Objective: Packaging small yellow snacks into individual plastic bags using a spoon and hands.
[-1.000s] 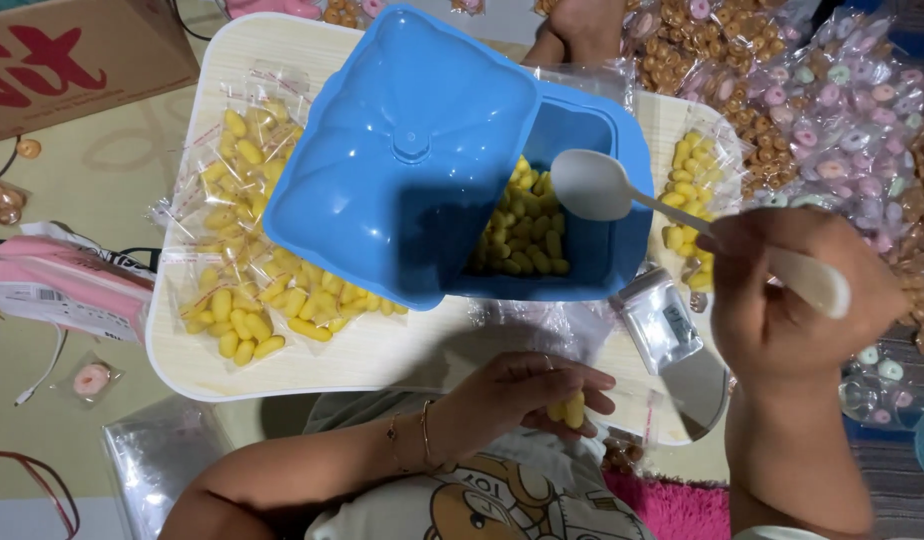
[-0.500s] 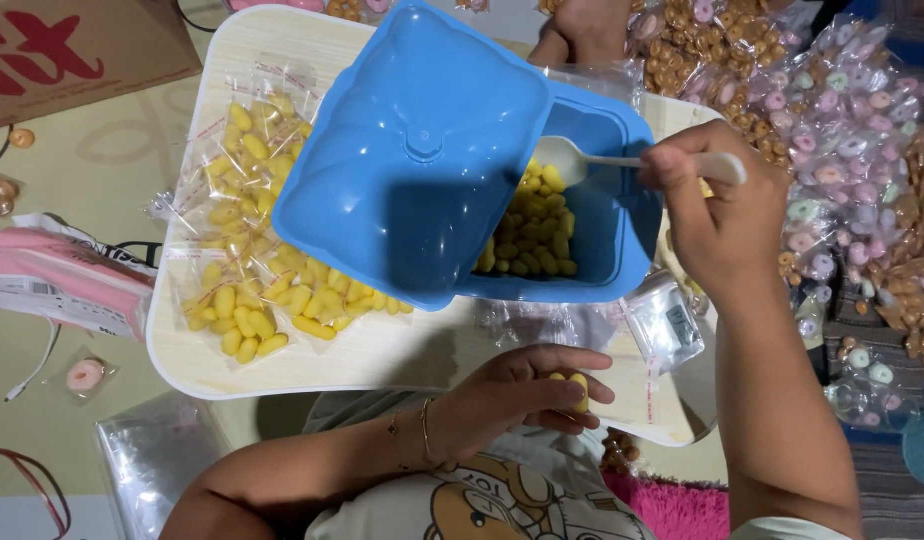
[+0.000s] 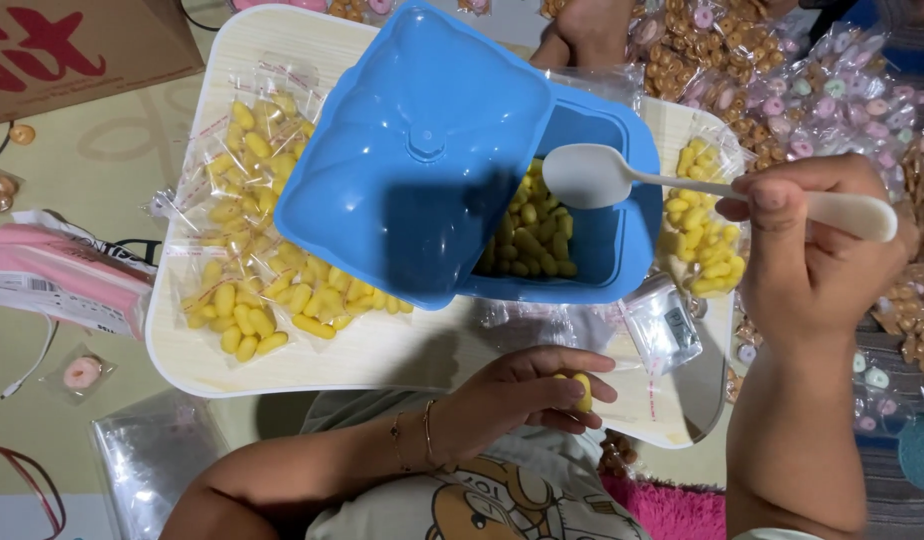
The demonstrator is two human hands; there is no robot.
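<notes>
My right hand [image 3: 807, 250] grips a white plastic spoon [image 3: 622, 178] by its handle; the empty bowl of the spoon hovers over the open part of a blue plastic box [image 3: 622, 250] that holds yellow oval candies [image 3: 530, 235]. A blue lid [image 3: 422, 150] lies askew over the box's left side. My left hand [image 3: 522, 395] is closed around a small clear bag with a yellow candy in it [image 3: 582, 390], at the near edge of a pale wooden lap tray [image 3: 382, 350].
Several clear packets of yellow candies [image 3: 252, 250] lie on the tray's left, more at the right [image 3: 702, 240]. Bags of ring-shaped sweets [image 3: 782, 90] pile up at the right. Another person's hand [image 3: 592, 30] is at the top. A cardboard box [image 3: 72, 50] stands top left, and empty clear bags [image 3: 152, 450] lie bottom left.
My right hand has drawn the spoon back out of the box and to the right, with the bowl now raised above the candies. My left hand stays at the tray's near edge.
</notes>
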